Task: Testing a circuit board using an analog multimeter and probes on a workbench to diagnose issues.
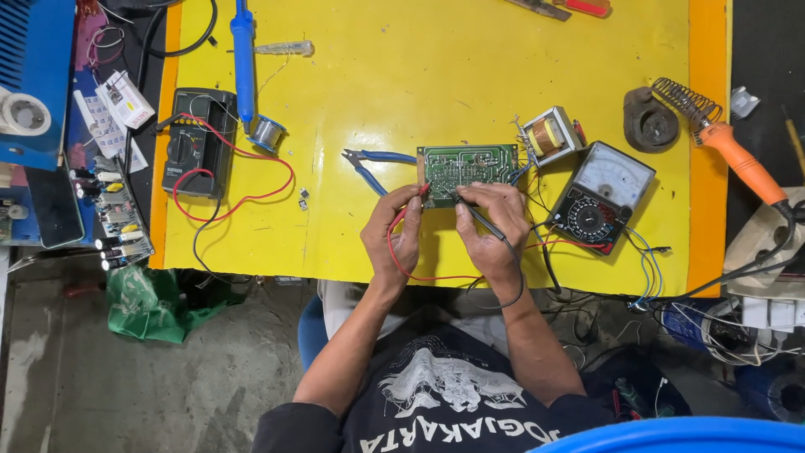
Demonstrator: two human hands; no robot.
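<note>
Nearest to us, both forearms rise from the dark shirt and converge over the near edge of the yellow table (335,243). Our left hand (392,239) is bent at the wrist, its fingers curled and pinched around the red probe (412,206), whose red lead loops down below the palm. Our right hand (493,231) leans in from the other side, fingers pressed together on the black probe (478,220), held like a pen with its black lead trailing past the wrist. Both probe tips meet the lower edge of the green circuit board (466,164), which lies flat at the middle of the table, just beyond our fingertips.

Just right of the board sit a small transformer (549,136) and an analog multimeter (600,196). Blue-handled cutters (369,164) lie to its left. Farther left are a digital multimeter (198,141) and a solder spool (267,132); far right, an orange soldering iron (738,159) rests in its coiled stand.
</note>
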